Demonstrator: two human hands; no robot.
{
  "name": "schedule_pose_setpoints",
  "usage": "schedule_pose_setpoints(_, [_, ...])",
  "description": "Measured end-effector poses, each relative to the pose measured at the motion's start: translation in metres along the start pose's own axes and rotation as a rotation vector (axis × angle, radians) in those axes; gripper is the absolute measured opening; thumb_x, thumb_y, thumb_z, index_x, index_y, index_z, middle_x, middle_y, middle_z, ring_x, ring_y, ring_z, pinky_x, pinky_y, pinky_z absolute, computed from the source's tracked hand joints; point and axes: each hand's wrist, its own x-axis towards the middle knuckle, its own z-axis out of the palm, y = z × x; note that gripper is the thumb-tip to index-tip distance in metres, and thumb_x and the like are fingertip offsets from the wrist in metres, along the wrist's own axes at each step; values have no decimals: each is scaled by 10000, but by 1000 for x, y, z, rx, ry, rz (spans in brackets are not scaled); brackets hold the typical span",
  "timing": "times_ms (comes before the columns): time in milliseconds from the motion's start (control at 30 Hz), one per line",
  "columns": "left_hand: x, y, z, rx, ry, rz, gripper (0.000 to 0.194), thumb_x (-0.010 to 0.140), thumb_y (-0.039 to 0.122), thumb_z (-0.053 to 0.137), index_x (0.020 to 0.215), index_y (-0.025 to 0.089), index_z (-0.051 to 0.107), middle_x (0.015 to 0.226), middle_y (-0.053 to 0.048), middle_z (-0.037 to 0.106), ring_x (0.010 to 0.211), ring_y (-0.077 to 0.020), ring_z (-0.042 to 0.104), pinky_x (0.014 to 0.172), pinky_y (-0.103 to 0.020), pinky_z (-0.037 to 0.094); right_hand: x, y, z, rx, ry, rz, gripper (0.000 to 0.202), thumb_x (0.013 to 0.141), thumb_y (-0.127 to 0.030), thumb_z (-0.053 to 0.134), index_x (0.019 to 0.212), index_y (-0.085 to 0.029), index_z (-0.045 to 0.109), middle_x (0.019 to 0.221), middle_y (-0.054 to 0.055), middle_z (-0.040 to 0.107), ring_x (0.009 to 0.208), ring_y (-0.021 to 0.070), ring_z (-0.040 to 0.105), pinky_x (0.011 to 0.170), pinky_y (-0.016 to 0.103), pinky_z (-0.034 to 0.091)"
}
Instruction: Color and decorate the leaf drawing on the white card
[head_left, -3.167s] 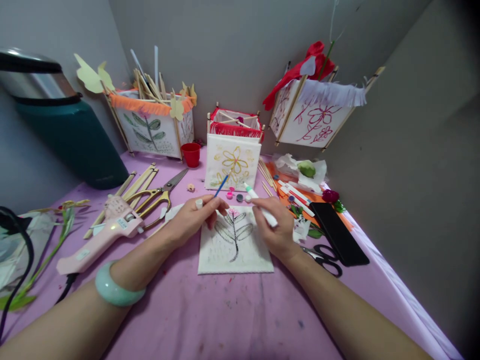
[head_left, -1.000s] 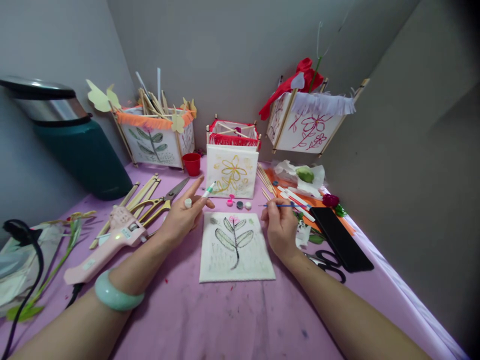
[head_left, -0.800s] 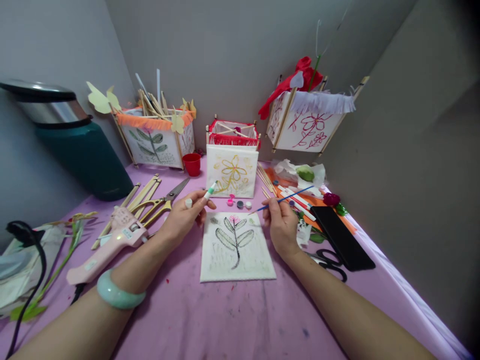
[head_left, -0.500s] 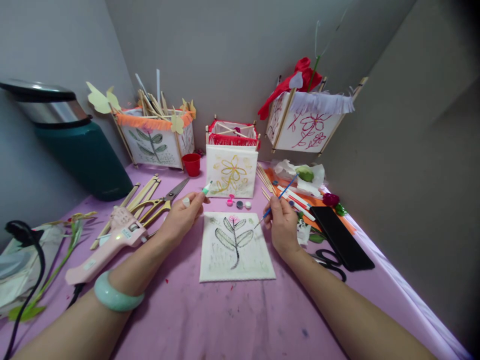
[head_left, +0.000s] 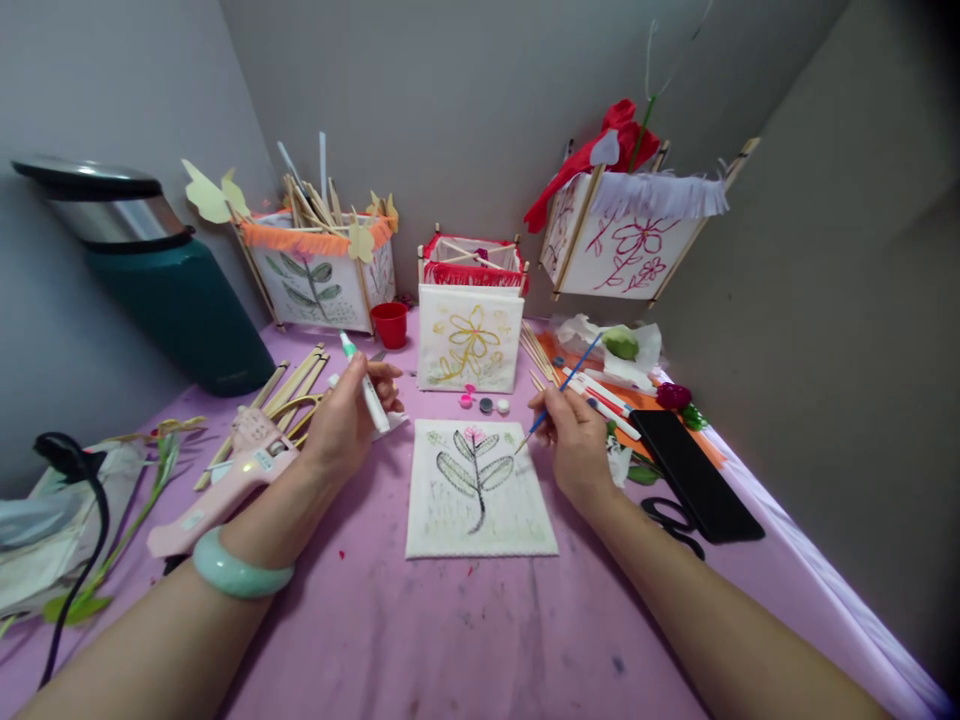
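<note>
My left hand [head_left: 339, 422], with a pale green bangle on its wrist, is closed on a white marker [head_left: 374, 404] whose green end points up and away. It is held above the table, left of the white canvas panel [head_left: 442, 530]. A leafy plant with a pink flower is painted on that panel, which lies flat in front of me. My right hand [head_left: 579, 445] pinches a thin blue paintbrush [head_left: 581, 365]. The brush's bristles are over the panel's right edge; whether they touch it I cannot tell. Small paint pots [head_left: 486, 406] in pink, dark grey and white stand behind the panel.
A pink glue gun [head_left: 206, 505], gold-handled scissors and sticks lie to the left near a teal bottle [head_left: 180, 310]. Decorated boxes [head_left: 315, 290] and a red cup [head_left: 390, 326] stand behind. At right are a black phone [head_left: 697, 475], black-handled scissors [head_left: 679, 525] and white pens.
The marker has turned in my left hand, its white body now showing below the fingers. The left hand has shifted slightly left; the right keeps its brush. The view has shifted a little.
</note>
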Motion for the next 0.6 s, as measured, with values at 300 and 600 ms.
schedule_pose_setpoints(300, [-19, -9, 16, -100, -303, -147, 299, 840, 431, 521, 829, 143, 601, 570, 22, 501, 440, -60, 400, 428, -194, 359, -21, -24, 9, -305, -234, -447, 109, 855, -200, 539, 954, -206, 584, 853, 24, 587, 651, 106, 551, 640, 270, 473])
schedule_pose_setpoints(600, [-37, -24, 28, 30, -494, -285, 353, 832, 466, 516, 841, 129, 623, 542, 12, 510, 486, -85, 452, 472, -211, 396, -32, -22, 19, -466, -396, -788, 346, 805, -179, 621, 1143, -218, 560, 935, 64, 604, 828, 154, 594, 709, 280, 506])
